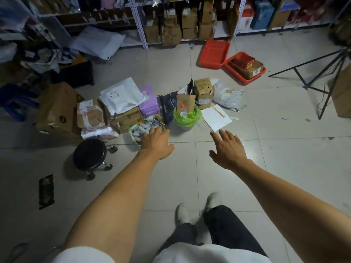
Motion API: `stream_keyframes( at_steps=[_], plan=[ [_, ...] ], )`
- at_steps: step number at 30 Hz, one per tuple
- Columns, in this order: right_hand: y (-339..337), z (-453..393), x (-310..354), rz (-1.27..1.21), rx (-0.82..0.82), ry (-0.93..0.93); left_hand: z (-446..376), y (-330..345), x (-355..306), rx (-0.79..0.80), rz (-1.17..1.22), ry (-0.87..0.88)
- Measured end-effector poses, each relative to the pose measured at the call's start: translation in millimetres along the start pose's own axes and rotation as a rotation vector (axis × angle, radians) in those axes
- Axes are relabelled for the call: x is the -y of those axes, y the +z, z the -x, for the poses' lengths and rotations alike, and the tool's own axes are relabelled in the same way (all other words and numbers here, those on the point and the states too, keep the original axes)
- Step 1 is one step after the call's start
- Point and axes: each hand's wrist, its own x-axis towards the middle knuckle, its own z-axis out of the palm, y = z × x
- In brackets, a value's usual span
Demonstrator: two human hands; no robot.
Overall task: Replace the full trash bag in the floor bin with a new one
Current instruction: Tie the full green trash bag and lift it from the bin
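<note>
Bin (183,124) on the floor, grey, with its green trash bag (188,118) folded over the rim, and it's stuffed: a clear bottle with a red cap (182,111) and a slab of cardboard (185,102) stick up out of the top. The person stands back from it on the tiles, both arms stretched forward. Left hand (156,142) reaches out with an empty, released grip, fingers spread, crossing in front of a second green-lined basket of small packets (145,128) just left of the bin; whether it touches that basket I can't tell. Right hand (228,149) hangs open too, palm down, holding nothing, well short of the bin. Looks to me like an approach, both hands ready for the bag's rim. It's crowded: parcels and boxes (91,114) hug the bin's left and back, a white sheet (216,116) lies just right, a black stool (89,153) nearer left. No fresh bag in sight.
</note>
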Motion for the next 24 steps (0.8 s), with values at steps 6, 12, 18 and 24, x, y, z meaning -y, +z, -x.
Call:
stream_keyframes(
  at_steps=[6,12,18,24],
  plan=[
    [-1.4,-84.7,-40.8,-0.021,0.067,-0.029,-87.3,-16.1,-25.1,0.034,0.000,-0.028],
    [-0.6,-174.2,-89.9,0.001,0.154,-0.063,-171.8,-19.0,-45.8,0.068,0.042,-0.081],
    [26.1,-253.5,-107.8,0.010,0.189,-0.084,-252.9,3.4,-50.8,0.073,0.076,-0.098],
    [87.0,-343.6,-113.7,0.006,0.165,-0.085,-337.3,70.2,-36.8,0.098,0.101,-0.100]
  ],
)
